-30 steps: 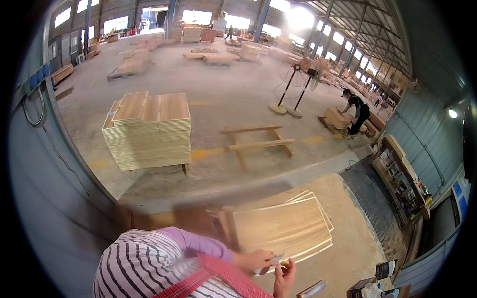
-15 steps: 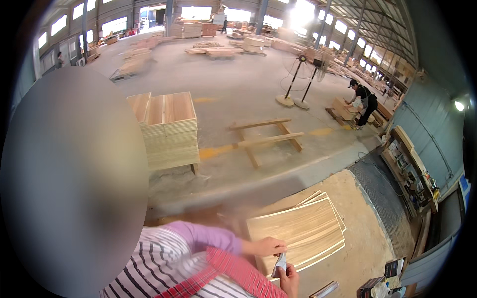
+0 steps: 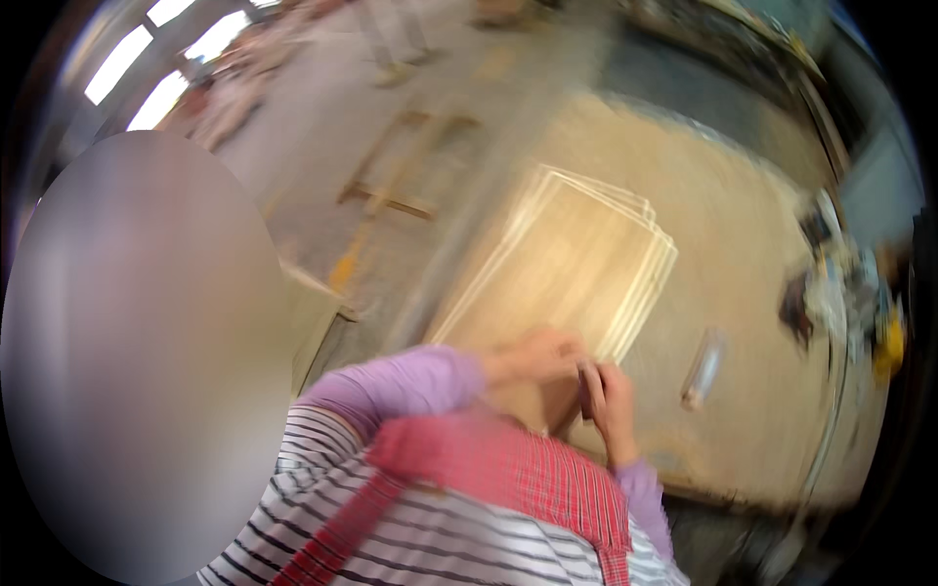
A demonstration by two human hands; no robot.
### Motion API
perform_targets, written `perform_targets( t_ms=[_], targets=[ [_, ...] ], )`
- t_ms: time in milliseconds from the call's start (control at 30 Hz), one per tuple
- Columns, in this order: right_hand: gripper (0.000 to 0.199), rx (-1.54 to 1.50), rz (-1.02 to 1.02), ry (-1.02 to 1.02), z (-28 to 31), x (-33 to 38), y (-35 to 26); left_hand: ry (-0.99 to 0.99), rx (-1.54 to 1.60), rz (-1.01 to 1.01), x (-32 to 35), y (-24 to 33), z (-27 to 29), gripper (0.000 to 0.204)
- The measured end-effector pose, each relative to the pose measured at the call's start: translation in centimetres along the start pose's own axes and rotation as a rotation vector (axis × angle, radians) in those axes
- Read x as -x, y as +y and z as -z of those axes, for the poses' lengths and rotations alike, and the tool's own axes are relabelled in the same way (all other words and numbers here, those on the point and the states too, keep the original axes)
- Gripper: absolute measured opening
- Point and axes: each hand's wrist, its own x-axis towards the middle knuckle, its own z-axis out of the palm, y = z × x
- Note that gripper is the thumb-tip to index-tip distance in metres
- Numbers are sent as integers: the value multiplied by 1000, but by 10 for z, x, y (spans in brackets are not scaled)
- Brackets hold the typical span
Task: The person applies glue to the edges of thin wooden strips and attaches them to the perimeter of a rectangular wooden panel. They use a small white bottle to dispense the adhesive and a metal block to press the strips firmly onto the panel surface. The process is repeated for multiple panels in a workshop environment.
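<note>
My left hand (image 3: pixel 547 354) reaches across from the left, its blurred fingers closed and meeting my right fingertips. Between thumb and fingers my right hand (image 3: pixel 614 398) pinches a small folded grey sheet (image 3: pixel 587 398), which looks dark here and is partly covered. What it is made of cannot be told. Both hands are over the near end of a stack of wooden panels (image 3: pixel 567 264). The panels are pale and rectangular, slightly fanned at the far end.
The stack lies on a tan worktable (image 3: pixel 738 244). A short bar-like object (image 3: pixel 703 369) rests to its right. Clutter with a yellow item (image 3: pixel 889 342) lines the right edge. A wooden frame (image 3: pixel 401 176) lies on the floor beyond. A large blurred oval covers the left side.
The view has swung down and to the right, bringing the worktable to the middle. My hands remain together; the folded grey sheet shows less between them.
</note>
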Motion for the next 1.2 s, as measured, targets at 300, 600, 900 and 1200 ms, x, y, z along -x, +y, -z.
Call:
perform_targets(
  t_ms=[300,600,900,1200],
  targets=[
    [18,-108,-630,526,-6,84,2,-118,-312,-36,-51,-6,-26,34],
    [22,-112,-503,615,-8,5,71,139,-847,-312,-100,-59,-52,54],
    [17,125,-424,661,-10,-14,81,77,-848,-255,-106,-52,-48,55],
    [16,-35,-515,634,-10,-20,82,50,-884,-269,-106,-53,-48,58]
  ],
)
